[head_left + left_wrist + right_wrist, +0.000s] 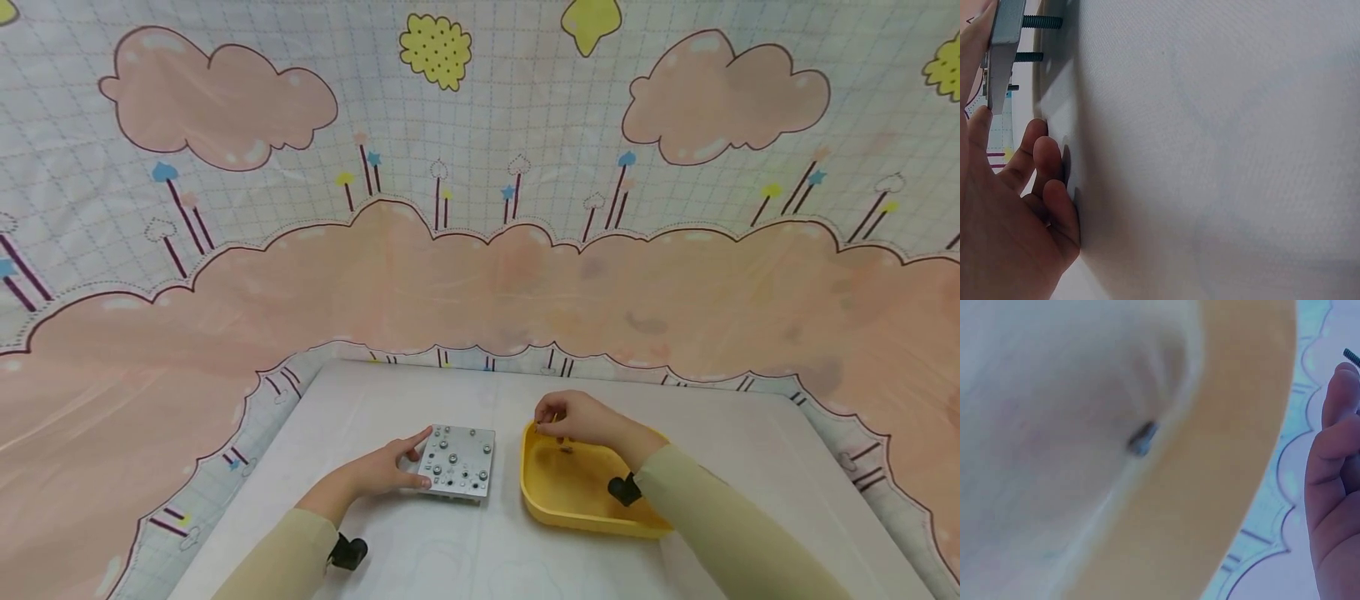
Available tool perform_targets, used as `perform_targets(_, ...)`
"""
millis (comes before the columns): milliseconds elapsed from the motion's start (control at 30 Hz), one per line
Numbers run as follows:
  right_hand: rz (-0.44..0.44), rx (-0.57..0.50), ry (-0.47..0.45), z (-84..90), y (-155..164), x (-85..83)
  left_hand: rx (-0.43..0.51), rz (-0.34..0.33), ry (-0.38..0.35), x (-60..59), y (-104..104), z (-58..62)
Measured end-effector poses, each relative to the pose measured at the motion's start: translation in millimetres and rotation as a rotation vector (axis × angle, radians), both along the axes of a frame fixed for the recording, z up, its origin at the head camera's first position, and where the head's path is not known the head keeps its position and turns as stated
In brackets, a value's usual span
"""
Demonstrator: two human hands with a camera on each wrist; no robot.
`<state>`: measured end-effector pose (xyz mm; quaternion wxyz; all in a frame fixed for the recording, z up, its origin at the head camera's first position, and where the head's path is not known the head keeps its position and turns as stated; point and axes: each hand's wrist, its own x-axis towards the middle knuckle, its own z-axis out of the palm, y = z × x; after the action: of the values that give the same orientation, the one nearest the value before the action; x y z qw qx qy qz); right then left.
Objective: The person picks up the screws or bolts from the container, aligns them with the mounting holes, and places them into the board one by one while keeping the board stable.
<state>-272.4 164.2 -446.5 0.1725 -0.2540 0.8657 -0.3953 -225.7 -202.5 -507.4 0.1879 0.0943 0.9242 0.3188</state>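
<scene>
A square metal plate (468, 454) with several bolts set in its top face stands left of centre on the table. My left hand (381, 468) grips its left side, thumb at the near corner and index finger at the far one. Threaded bolt ends (1042, 22) stick out of the plate's underside in the left wrist view. Over the far left corner of a yellow tray, my right hand (579, 417) pinches a small screw (1352, 357), its threaded end showing past a fingertip. Another dark screw (1142, 439) lies inside the tray along the wall.
The yellow tray (577, 522) stands to the right of the plate on a white-covered table (442, 558). A patterned curtain (480, 292) with clouds hangs behind the table and along its sides. My right forearm (720, 517) crosses over the tray's right side.
</scene>
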Motion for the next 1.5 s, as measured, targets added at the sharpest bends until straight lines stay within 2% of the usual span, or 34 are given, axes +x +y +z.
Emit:
perform_targets(467, 0.078, -0.036, -0.025, 6.5, -62.6, -4.8, -0.004, 0.01, -0.009, -0.1, 0.7, 1.8)
perform_targets(833, 0.122, 0.028, -0.069, 6.2, -109.8, -10.6, -0.007, 0.019, -0.029, -0.6, 0.5, 3.2)
perform_targets(1100, 0.113, 0.025, -0.102, 3.7, -134.7, -10.1, 0.007, 0.0, -0.032, -2.0, -0.8, 1.2)
perform_targets(1500, 0.095, 0.135, -0.076, -4.3, -154.6, -8.6, 0.004, 0.003, -0.043, -1.5, -2.1, 3.0)
